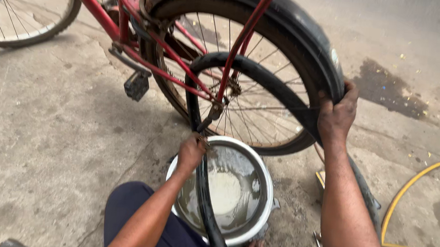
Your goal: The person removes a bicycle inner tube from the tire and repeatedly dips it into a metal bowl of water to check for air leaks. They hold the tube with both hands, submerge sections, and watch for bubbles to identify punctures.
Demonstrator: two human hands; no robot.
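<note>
both hands are gripping the black inner tube [263, 78]: left hand [192, 152] over the water basin [269, 192], right hand [336, 115] at the tyre [306, 37]; the tube is risking snagging on spokes [261, 108].

Roadside cycle-repair spot: concrete ground [51, 128], red bicycle [133, 37], water basin [264, 192], yellow hose [409, 196].

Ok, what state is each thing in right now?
Tube: pulled out of the tyre, looped, lower part dipped in the basin.
Basin: upright, holding murky water.
Bicycle: standing on the ground.
Left hand: gripping the tube at the basin rim.
Right hand: gripping the tube by the tyre.
</note>
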